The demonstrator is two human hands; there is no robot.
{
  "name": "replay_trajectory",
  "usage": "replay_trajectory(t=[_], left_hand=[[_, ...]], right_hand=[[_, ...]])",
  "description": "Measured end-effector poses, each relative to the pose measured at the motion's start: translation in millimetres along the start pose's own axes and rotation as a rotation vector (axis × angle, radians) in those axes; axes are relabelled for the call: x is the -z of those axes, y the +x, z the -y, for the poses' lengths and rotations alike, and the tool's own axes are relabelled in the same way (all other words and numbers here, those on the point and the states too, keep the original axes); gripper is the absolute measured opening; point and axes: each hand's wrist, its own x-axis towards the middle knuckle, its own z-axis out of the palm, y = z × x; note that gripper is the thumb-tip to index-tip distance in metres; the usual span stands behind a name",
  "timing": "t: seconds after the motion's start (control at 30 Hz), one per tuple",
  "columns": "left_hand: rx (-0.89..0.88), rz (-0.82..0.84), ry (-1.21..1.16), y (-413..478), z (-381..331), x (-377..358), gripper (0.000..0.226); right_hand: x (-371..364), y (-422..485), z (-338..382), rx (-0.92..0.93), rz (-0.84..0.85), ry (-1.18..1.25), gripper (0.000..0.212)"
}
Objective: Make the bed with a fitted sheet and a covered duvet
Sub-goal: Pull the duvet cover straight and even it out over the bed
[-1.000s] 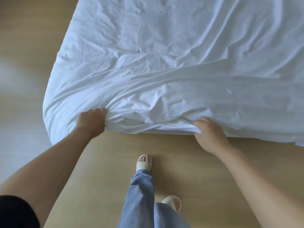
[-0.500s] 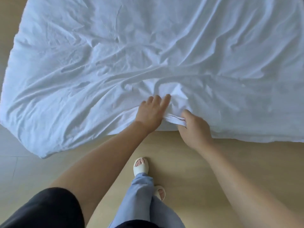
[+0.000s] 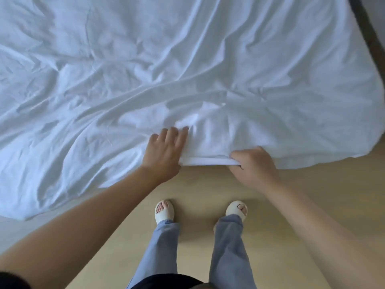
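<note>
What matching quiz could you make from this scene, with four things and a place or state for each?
1 left hand
2 right hand
3 white sheet
4 slippers

A on the wooden floor
B grips the sheet's edge
C wrinkled, spread wide
D lies flat, fingers straight

Pairs: 1-D, 2-B, 3-C, 4-A

The sheet [image 3: 145, 69] runs off top and left, hiding fingertips of the right hand [image 3: 253, 166].

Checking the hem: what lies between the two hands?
Head view: the folded edge of the sheet spans from the left hand to the right hand, which grips it.
</note>
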Motion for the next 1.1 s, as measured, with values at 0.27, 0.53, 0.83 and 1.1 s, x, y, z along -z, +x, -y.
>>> replay_trajectory(t=[0.27, 0.53, 0.83, 1.1], left_hand=[[-0.01, 0.348, 0.076, 64.0, -65.8, 10.8, 0.028], [0.147, 0.325, 0.156, 58.0, -58.6, 54.4, 0.023], [0.216, 0.318, 0.071, 63.7, -72.1, 26.0, 0.022], [0.242, 0.346, -0.009, 82.0, -50.7, 43.1, 0.022]], right_hand=[[-11.8, -1.0, -64.5, -0.098, 0.556, 0.139, 0.011], [27.2, 1.9, -109.2, -0.117, 0.768, -0.275, 0.015], [43.2, -60.3, -190.6, -0.289, 0.654, 0.056, 0.028], [-8.6, -45.1, -134.4, -0.307, 0.185, 0.413, 0.022]])
